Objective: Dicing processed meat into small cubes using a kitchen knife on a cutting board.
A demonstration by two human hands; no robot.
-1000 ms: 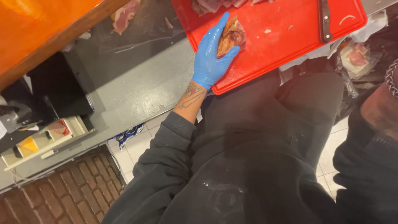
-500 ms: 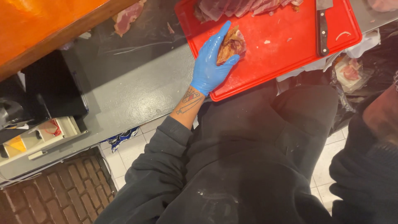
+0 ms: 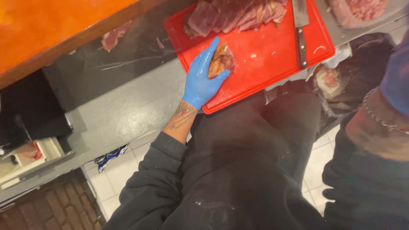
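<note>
My left hand [image 3: 199, 84], in a blue glove, rests on the near left part of a red cutting board [image 3: 264, 72] and grips a small brownish chunk of meat [image 3: 221, 59]. A pile of sliced pink meat [image 3: 238, 15] lies along the board's far edge. On the board's right side lies a knife [image 3: 301, 34] with a dark handle, untouched. My right hand [image 3: 398, 74] is a blurred blue shape at the right edge, close to the camera, above a wrist with a chain bracelet [image 3: 379, 116]. Its fingers are hidden.
The board sits on a grey steel counter [image 3: 123, 106]. A meat scrap [image 3: 113, 38] lies near an orange wooden ledge [image 3: 51, 30]. A container of meat [image 3: 358, 10] stands at the far right. A dark bag with scraps [image 3: 341, 81] hangs below the board.
The view has tilted, so more of the board, the sliced meat and the knife show. My left hand keeps the same hold on the chunk. The blurred right hand has come into view.
</note>
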